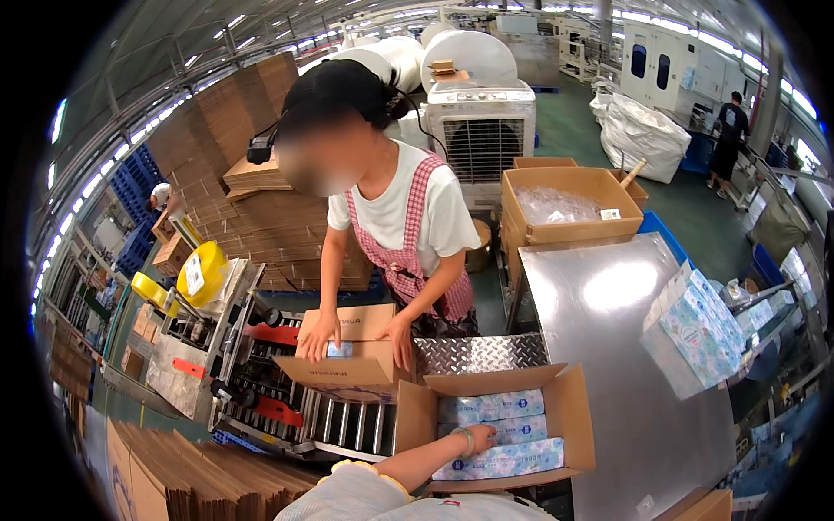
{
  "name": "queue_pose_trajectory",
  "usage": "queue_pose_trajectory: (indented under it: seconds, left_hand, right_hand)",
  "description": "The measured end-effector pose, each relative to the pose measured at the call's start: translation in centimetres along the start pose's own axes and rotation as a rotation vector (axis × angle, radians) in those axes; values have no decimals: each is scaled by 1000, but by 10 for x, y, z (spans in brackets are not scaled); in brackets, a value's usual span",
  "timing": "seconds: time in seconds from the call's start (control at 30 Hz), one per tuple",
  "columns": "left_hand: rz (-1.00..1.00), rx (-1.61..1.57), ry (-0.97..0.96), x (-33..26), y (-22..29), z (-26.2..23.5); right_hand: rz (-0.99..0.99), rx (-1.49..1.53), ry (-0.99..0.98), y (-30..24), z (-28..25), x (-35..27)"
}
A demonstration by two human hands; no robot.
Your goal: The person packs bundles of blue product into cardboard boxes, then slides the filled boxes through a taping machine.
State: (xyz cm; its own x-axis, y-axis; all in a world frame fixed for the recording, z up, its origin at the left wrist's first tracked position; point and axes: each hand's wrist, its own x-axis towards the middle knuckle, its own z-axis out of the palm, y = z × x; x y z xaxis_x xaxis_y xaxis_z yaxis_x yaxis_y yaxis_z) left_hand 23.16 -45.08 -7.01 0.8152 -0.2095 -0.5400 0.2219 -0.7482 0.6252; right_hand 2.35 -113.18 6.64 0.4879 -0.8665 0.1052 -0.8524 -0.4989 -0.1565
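My left hand [479, 437] reaches from the lower edge into an open cardboard carton [580, 417], a bracelet on its wrist. Its fingers lie on the middle one of three blue-and-white patterned packs [526, 429], not visibly wrapped round it. Another pack [495, 405] is on the far side of the carton, and a third pack [512, 458] on the near side. My right hand is out of view. Across from me, a co-worker in a checked apron has both hands on a second carton [347, 373]; a bit of blue-and-white pack shows between its flaps.
A roller conveyor [343, 424] with red guides runs left, near yellow tape rolls [201, 273]. On the right stand a metal table [591, 304] and a stack of patterned packs [695, 334]. Flattened cartons [191, 478] fill the lower left. Behind is a carton of clear plastic [569, 227].
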Motion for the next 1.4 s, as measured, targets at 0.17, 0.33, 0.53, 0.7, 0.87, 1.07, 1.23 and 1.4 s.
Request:
queue_pose_trajectory:
  seconds: [0.17,0.33,0.53,0.7,0.87,1.07,1.23,1.4]
  left_hand:
    - [163,-41,104,-4,21,-9]
    - [334,-324,126,-38,102,-29]
    - [423,-925,61,-82,194,-35]
    - [181,-1455,-5,-103,189,-50]
    - [54,-1401,241,-104,141,-52]
    - [-43,-1309,259,-103,115,-63]
    - [-88,-1078,267,-64,71,-48]
    - [100,178,437,-13,85,-44]
  right_hand:
    - [-47,134,150,63,-26,36]
    - [-488,754,-33,-121,-1,63]
    - [-579,1279,-978,-376,-49,-152]
    - [-163,1400,-1414,-426,-14,-251]
    - [-382,1238,-1339,-448,0,-287]
    - [-434,1157,-1143,-448,-1,-249]
    - [-447,1124,-690,-392,-7,-141]
    - [-207,853,-427,-257,66,-28]
